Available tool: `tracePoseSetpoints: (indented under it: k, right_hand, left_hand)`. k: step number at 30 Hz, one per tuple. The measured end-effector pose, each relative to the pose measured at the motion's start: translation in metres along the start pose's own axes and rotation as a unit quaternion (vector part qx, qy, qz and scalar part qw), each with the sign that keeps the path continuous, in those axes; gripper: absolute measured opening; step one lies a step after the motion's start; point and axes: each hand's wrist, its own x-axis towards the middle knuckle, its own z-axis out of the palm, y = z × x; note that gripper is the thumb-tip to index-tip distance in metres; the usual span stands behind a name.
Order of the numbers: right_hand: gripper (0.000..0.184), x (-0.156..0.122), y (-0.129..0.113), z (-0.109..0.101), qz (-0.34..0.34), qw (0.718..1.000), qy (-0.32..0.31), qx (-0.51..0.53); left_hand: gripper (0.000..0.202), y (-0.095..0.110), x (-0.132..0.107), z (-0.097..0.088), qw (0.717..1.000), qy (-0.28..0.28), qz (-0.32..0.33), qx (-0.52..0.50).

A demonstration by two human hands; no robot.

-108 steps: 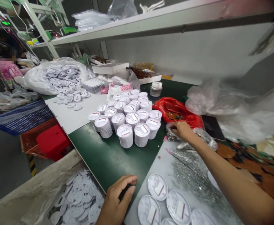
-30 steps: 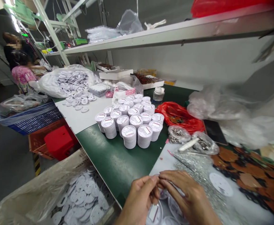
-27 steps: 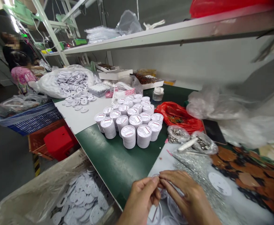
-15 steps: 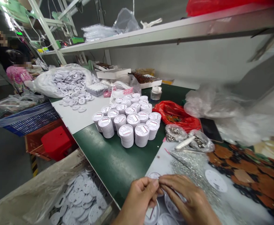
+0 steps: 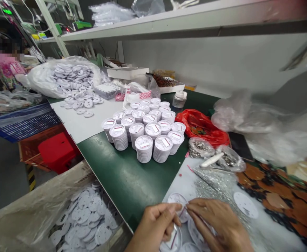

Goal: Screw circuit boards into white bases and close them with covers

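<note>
Right now, my left hand (image 5: 153,227) and right hand (image 5: 218,224) both pinch a thin sliver (image 5: 182,211) over a white plastic disc (image 5: 176,200).

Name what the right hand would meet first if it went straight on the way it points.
Probably the round white disc just ahead of the right hand, though depth is unclear.

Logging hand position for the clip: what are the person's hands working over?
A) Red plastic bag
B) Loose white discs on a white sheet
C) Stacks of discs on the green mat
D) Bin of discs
B. The left hand and right hand sit over loose white discs on the white sheet, in front of the stacks.
</note>
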Motion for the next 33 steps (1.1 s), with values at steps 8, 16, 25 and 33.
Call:
tracePoseSetpoints:
  k: [8,16,25,33]
  right_hand:
    - [0.017,-0.002,0.023,0.037,0.042,0.996,-0.038,-0.065]
    - [0.031,0.000,0.015,0.043,0.044,0.995,-0.050,-0.072]
    - [0.035,-0.008,0.018,0.041,0.046,0.996,-0.056,-0.050]
    - [0.031,-0.015,0.015,0.039,0.062,0.995,-0.049,-0.062]
  left_hand:
    - [0.077,0.024,0.016,-0.020,0.995,0.052,0.015,0.083]
    - [0.061,0.018,0.026,-0.018,0.996,0.003,-0.008,0.090]
    - [0.050,0.019,0.022,-0.020,0.995,0.006,-0.016,0.102]
    - [0.051,0.018,0.022,-0.021,0.995,0.000,-0.014,0.099]
